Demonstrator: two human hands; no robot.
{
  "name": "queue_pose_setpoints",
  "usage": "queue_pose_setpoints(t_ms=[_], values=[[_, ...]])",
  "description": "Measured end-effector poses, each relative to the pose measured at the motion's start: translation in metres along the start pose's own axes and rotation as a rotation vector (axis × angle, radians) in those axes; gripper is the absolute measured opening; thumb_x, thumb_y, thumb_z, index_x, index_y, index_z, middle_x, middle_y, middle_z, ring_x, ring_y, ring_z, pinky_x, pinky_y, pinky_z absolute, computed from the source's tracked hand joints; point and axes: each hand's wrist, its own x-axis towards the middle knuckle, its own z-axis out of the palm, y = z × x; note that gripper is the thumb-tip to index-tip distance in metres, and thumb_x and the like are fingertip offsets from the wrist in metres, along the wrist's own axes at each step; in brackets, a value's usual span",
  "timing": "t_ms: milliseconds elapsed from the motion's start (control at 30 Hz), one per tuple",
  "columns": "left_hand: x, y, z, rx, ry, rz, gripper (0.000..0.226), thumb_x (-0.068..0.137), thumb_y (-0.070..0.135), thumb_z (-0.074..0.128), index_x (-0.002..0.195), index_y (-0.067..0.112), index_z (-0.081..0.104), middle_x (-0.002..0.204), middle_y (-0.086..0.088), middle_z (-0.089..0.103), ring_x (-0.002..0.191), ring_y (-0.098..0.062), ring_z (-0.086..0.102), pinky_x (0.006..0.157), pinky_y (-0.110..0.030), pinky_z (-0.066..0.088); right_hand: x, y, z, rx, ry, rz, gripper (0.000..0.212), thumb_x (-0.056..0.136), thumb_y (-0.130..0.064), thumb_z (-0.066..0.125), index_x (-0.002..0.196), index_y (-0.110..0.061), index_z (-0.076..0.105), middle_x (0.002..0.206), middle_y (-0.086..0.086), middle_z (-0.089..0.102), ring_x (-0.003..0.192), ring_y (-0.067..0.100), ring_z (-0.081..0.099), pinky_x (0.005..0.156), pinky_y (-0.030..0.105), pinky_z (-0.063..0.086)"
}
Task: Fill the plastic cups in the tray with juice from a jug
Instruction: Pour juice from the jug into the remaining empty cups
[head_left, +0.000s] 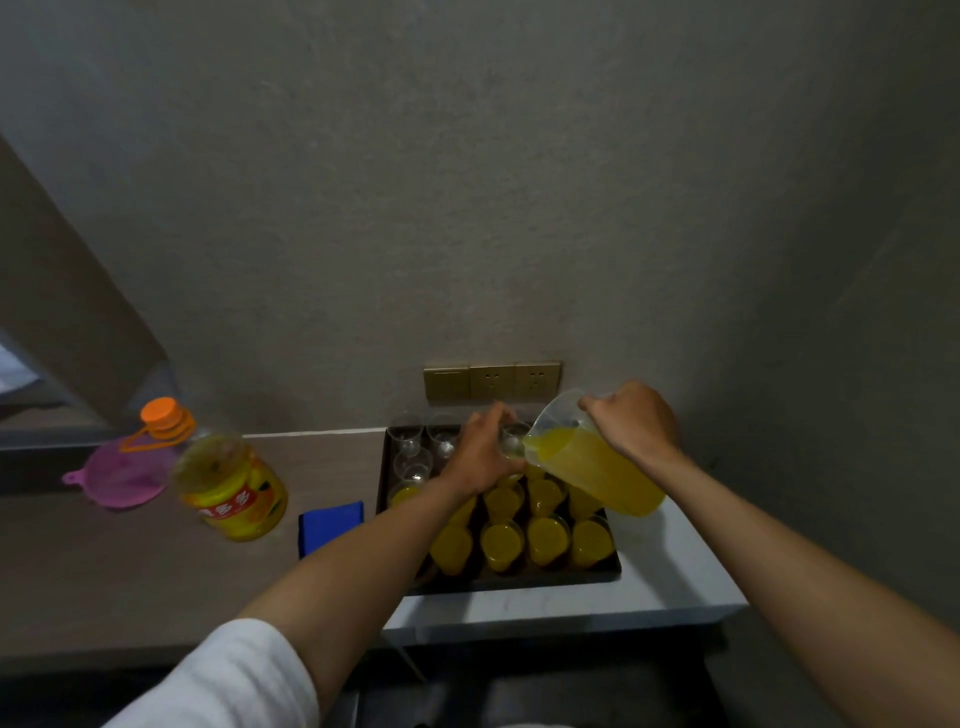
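Two hands engaged. I log the right hand (631, 421) with fingers wrapped on the jug (592, 462), tilted, long axis slanting down-left, spout at the clear cup (514, 441) that the left hand (483, 457) grips over the tray (387, 467). Risk: steeper tilt floods the cup and spills onto filled cups (545, 538) below the fingers.

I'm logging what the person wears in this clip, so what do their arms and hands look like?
Both hands, the left hand and right hand, are bare: no gloves, rings or watch show. A white sleeve is pushed up on the left arm; the right forearm shows no sleeve.
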Motion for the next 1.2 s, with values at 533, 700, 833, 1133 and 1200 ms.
queue_pose_setpoints(t_ms=[533,700,833,1133,1200], values=[[0.0026,-0.0056,0.0002,-0.004,0.006,0.000,0.060,0.071,0.034,0.089,0.110,0.044,0.044,0.121,0.000,0.053,0.106,-0.011,0.049,0.073,-0.012,0.035,0.0031,-0.0024,0.0030,-0.064,-0.008,-0.054,0.053,0.091,-0.045,0.064,0.050,-0.015,0.053,0.053,-0.002,0.056,0.056,0.019,0.055,0.055,0.028,0.037],[0.0002,-0.0056,0.0002,-0.010,0.012,0.015,0.059,0.072,0.031,0.088,0.115,0.036,0.048,0.121,0.000,0.054,0.110,-0.013,0.047,0.077,-0.015,0.037,-0.0010,-0.0042,0.0023,-0.082,0.004,-0.088,0.055,0.092,-0.043,0.063,0.048,-0.014,0.049,0.050,-0.002,0.052,0.051,0.018,0.051,0.054,0.029,0.035],[-0.0016,-0.0036,-0.0006,-0.016,-0.001,0.004,0.060,0.072,0.032,0.088,0.115,0.038,0.046,0.122,0.001,0.052,0.109,-0.012,0.047,0.079,-0.017,0.038,-0.0016,-0.0047,0.0012,-0.085,0.000,-0.093,0.056,0.091,-0.043,0.063,0.046,-0.015,0.046,0.050,-0.002,0.050,0.052,0.020,0.050,0.052,0.029,0.032],[-0.0026,-0.0045,0.0010,-0.012,-0.011,-0.003,0.062,0.071,0.030,0.089,0.115,0.039,0.046,0.124,0.000,0.052,0.111,-0.013,0.047,0.077,-0.013,0.036,-0.0027,-0.0024,0.0028,-0.107,-0.005,-0.113,0.055,0.093,-0.043,0.063,0.048,-0.016,0.047,0.050,-0.002,0.049,0.051,0.017,0.048,0.053,0.028,0.030],[-0.0031,-0.0041,0.0009,-0.016,-0.020,-0.002,0.061,0.072,0.030,0.088,0.117,0.036,0.047,0.124,0.000,0.052,0.111,-0.013,0.046,0.077,-0.012,0.036,-0.0029,-0.0024,0.0031,-0.107,-0.004,-0.114,0.055,0.093,-0.043,0.063,0.049,-0.016,0.047,0.051,-0.002,0.049,0.051,0.017,0.047,0.052,0.028,0.029]])
